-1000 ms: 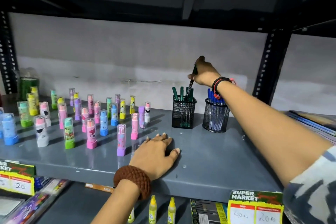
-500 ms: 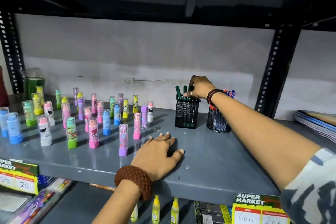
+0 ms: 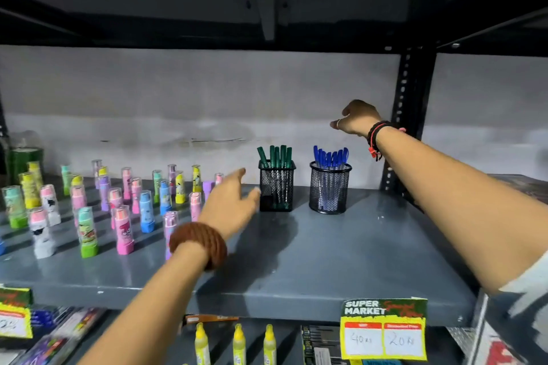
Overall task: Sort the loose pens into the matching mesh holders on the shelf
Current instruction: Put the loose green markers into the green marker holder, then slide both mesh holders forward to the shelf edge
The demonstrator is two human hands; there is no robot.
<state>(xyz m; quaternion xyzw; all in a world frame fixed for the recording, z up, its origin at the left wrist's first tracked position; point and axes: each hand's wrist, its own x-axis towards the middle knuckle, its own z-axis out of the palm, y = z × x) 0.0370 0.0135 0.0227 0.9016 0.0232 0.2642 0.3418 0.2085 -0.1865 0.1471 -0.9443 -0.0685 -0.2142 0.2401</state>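
Note:
Two black mesh holders stand on the grey shelf [image 3: 341,261]. The square holder [image 3: 276,187] contains several green pens [image 3: 277,154]. The round holder [image 3: 329,188] to its right contains several blue pens [image 3: 330,156]. My right hand [image 3: 357,118] is raised above and right of the round holder, fingers loosely apart and holding nothing. My left hand [image 3: 229,201], blurred, is lifted off the shelf just left of the square holder, fingers spread and empty. No loose pen shows on the shelf.
Several small colourful upright tubes [image 3: 124,204] crowd the shelf's left half. A black upright post [image 3: 407,127] stands behind my right wrist. Price tags [image 3: 384,332] hang on the shelf's front edge, with yellow glue bottles [image 3: 237,344] on the shelf below.
My right hand has let go of the green pen in the square holder and risen up and to the right. My left hand has lifted off the shelf toward the square holder.

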